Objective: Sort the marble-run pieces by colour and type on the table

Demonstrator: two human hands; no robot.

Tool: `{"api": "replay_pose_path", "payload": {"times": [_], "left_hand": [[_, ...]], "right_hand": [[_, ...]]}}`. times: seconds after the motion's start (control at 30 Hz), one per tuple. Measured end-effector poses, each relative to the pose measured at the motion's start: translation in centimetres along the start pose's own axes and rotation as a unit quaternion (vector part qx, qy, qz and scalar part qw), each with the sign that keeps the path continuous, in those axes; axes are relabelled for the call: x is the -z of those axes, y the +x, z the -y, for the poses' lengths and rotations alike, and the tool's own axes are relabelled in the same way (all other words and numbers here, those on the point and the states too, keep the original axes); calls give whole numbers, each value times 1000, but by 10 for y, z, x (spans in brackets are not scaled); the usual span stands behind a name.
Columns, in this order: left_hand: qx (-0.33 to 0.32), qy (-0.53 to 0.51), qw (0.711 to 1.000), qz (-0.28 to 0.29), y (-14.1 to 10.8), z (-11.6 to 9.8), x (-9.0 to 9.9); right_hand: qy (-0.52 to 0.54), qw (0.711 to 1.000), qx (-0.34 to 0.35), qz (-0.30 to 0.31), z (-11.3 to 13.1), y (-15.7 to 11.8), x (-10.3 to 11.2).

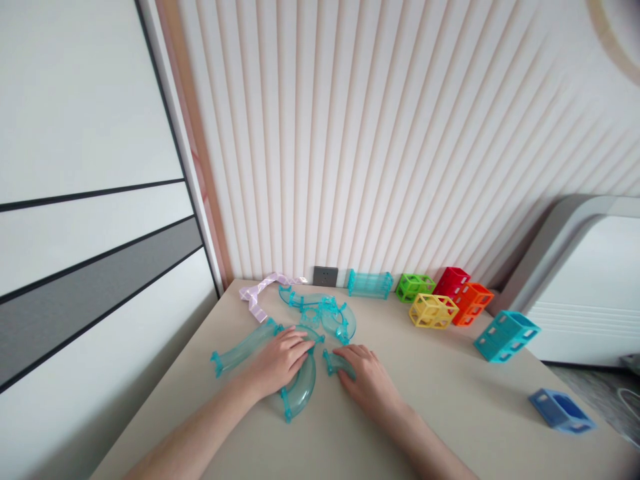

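Left hand [283,360] lies over joined teal translucent track pieces [300,393], fingers together; right hand [367,375], fingers curved, covers a short teal piece [335,363] just beside them, pinch undeterminable.

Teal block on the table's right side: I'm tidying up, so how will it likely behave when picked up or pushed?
The teal block is probably light for its size, since its walls have openings. Its crisp, straight edges suggest stiff plastic. With flat sides, it would likely slide rather than roll.
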State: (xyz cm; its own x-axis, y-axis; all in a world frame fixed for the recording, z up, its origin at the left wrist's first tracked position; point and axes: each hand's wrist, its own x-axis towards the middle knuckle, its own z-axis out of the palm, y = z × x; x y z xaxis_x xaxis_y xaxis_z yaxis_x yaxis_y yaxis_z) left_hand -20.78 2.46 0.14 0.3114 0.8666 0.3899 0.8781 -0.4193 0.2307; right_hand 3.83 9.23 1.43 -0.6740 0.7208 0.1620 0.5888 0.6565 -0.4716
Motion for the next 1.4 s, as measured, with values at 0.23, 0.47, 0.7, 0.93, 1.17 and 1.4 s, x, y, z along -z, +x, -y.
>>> {"api": "replay_pose_path", "payload": {"times": [0.23,0.47,0.7,0.93,1.17,1.4], "left_hand": [[4,-26,1000,3,3,-4,4],[-10,5,999,32,5,-13,5],[-28,27,999,14,4,-17,5],[-4,43,999,6,2,-22,-1],[43,21,997,59,4,-30,2],[122,57,988,76,10,-44,1]], "right_hand": [[55,998,10,-30,-1,-1,2],[108,990,16,-94,4,-1,2],[112,986,18,-121,1,-1,0],[116,985,17,-124,0,0,1],[122,985,25,-123,-1,0,0],[116,980,36,-158,-2,2,6]]}}
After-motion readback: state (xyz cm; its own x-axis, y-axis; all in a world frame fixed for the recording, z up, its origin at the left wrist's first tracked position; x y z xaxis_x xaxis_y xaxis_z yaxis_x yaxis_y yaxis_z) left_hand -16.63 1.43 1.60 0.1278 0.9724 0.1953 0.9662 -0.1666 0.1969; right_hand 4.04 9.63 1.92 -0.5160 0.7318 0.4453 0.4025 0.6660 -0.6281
